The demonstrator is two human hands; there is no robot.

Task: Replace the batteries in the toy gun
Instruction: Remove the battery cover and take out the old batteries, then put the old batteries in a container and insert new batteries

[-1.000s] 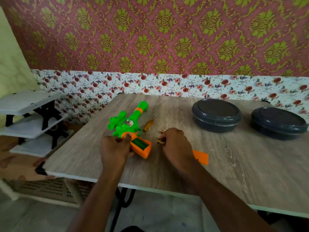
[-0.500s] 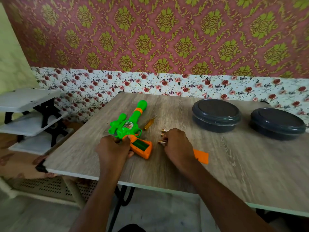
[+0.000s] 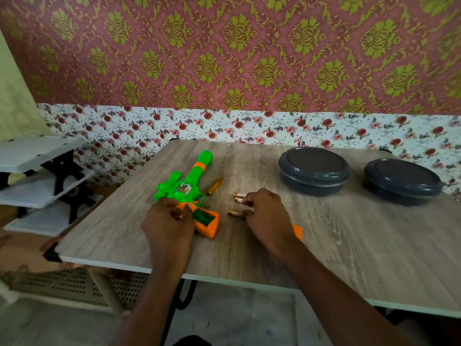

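Observation:
A green and orange toy gun point(image 3: 192, 186) lies on the wooden table point(image 3: 349, 233), barrel pointing away. My left hand point(image 3: 167, 221) grips its orange handle beside the open battery compartment point(image 3: 203, 217), whose green inside shows no battery. Three small batteries point(image 3: 239, 200) lie just right of the gun. My right hand point(image 3: 269, 216) hovers over them with loosely curled fingers, and its fingertips touch the ends of two of them. The orange compartment cover point(image 3: 297, 231) peeks out from under my right wrist.
A small amber-handled screwdriver point(image 3: 216, 185) lies between the gun barrel and the batteries. Two dark lidded round containers point(image 3: 314, 171) point(image 3: 401, 181) stand at the back right. A white shelf rack point(image 3: 37, 181) stands left of the table.
My right hand has drawn back to the right, uncovering the batteries, which now lie apart on the table. My left hand stays on the gun's handle.

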